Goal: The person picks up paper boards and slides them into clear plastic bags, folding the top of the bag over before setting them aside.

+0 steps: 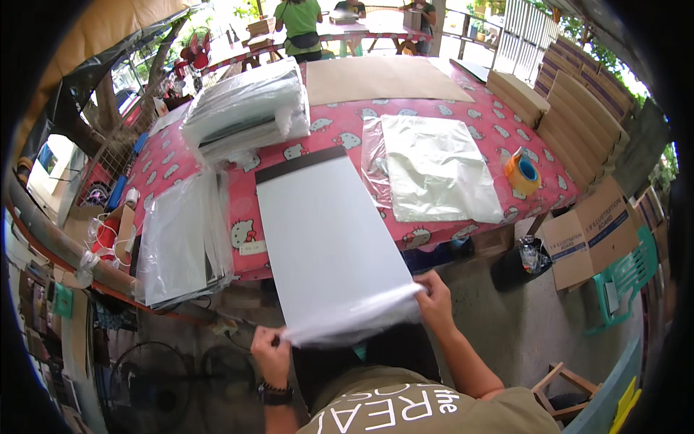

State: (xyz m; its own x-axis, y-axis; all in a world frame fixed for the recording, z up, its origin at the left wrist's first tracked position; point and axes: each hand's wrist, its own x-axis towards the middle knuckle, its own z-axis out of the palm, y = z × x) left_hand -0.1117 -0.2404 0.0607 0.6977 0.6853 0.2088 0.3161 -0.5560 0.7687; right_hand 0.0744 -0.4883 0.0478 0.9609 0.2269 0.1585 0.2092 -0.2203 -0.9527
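A large white board with a dark strip along its far end lies partly on the table and juts over the near edge toward me. A clear plastic sleeve covers its near end, bunched and slightly blurred. My left hand pinches the sleeve's near left corner. At the near right corner, my right hand is closed on the same sleeve. Left of the board lies a stack of plastic-wrapped boards. To its right is a flat pile of clear plastic sleeves.
A tall pile of wrapped boards stands at the far left of the pink table. Brown cardboard lies at the back. Orange tape sits near the right edge, with cartons and a green chair beyond. People stand at a farther table.
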